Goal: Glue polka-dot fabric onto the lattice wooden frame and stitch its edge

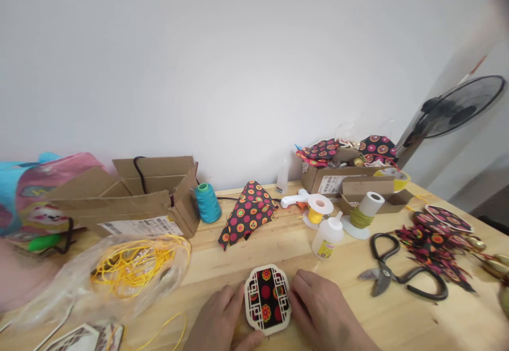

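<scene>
A wooden lattice frame backed with dark floral fabric (pixel 268 299) lies on the table between my hands. My left hand (pixel 225 316) presses its fingers against the left edge, with the thumb at the lower rim. On the other side, my right hand (pixel 318 306) has its curled fingers against the right edge. Behind the frame stands a white glue bottle (pixel 328 237), and a piece of floral fabric (pixel 250 212) lies farther back. Black-handled scissors (pixel 384 275) rest open to the right of my right hand.
An open cardboard box (pixel 135 202) and bagged yellow cord (pixel 135 261) are at left. Teal thread (pixel 208 203) stands beside the box. Cord spools (pixel 360 216), a filled box (pixel 332 178) and fabric tassels (pixel 437 239) are at right. A fan (pixel 461 110) stands beyond the table.
</scene>
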The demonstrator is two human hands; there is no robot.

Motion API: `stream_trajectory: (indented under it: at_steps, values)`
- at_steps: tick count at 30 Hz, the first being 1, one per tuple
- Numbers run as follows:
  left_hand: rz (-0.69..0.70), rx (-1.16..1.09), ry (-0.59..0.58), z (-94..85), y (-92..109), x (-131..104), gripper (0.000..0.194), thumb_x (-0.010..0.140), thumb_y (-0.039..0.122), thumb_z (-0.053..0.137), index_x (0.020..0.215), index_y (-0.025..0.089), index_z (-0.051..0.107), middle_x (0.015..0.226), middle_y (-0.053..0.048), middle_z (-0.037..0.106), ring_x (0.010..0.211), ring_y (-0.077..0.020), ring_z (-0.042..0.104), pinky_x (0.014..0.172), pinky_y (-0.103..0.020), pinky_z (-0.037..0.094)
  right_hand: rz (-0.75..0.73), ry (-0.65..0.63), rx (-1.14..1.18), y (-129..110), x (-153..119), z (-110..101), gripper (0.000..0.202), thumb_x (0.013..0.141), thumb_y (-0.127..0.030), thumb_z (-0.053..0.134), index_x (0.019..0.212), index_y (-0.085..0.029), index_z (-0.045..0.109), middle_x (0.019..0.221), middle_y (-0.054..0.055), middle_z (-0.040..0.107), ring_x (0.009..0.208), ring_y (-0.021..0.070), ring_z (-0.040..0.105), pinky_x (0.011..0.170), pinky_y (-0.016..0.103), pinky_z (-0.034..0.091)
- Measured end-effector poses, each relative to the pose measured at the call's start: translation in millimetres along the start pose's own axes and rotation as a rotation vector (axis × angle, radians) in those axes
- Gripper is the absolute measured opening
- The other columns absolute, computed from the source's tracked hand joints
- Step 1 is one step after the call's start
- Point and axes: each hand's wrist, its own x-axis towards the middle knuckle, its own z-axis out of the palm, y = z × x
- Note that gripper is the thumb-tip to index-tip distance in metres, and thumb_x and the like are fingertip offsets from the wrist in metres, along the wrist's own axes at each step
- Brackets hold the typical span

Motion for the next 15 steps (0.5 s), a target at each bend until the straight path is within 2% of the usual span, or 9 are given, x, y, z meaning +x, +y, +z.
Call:
stream_trajectory:
  at_steps: [8,12,15]
  values:
    - [-0.003,0.016,0.085,5.0,-4.2,-2.9,0.047,0.068,0.036,0.059,0.111,0.016,0.057,0.106,-0.012,0.064,0.096,-0.0250,0.058,0.083,-0.035,0.047,0.086,-0.013,0.099,4.6,0.9,-2.0,0.026,0.087,-0.023,0.030,0.065,-0.019,0.044,0.068,0.004,0.056,0.062,0.0161,0.054,0.056,0.025,0.038]
    - [-0.029,0.010,-0.036,-0.6,-9.0,-2.6,0.057,0.069,0.043,0.056,0.117,0.013,0.052,0.116,-0.013,0.059,0.106,-0.0253,0.054,0.089,-0.034,0.043,0.195,0.088,0.240,9.3,-0.6,-3.1,0.031,0.089,-0.027,0.027,0.062,-0.020,0.039,0.062,0.002,0.054,0.057,0.0143,0.052,0.054,0.024,0.039]
    - [-0.065,0.005,-0.089,-7.5,-7.1,-1.0,0.059,0.070,0.043,0.054,0.121,0.013,0.049,0.122,-0.014,0.054,0.111,-0.0256,0.050,0.092,-0.034,0.041,0.225,0.126,0.285,10.2,-2.4,-1.3,0.026,0.088,-0.031,0.031,0.070,-0.020,0.045,0.063,0.001,0.054,0.057,0.0144,0.052,0.053,0.024,0.040]
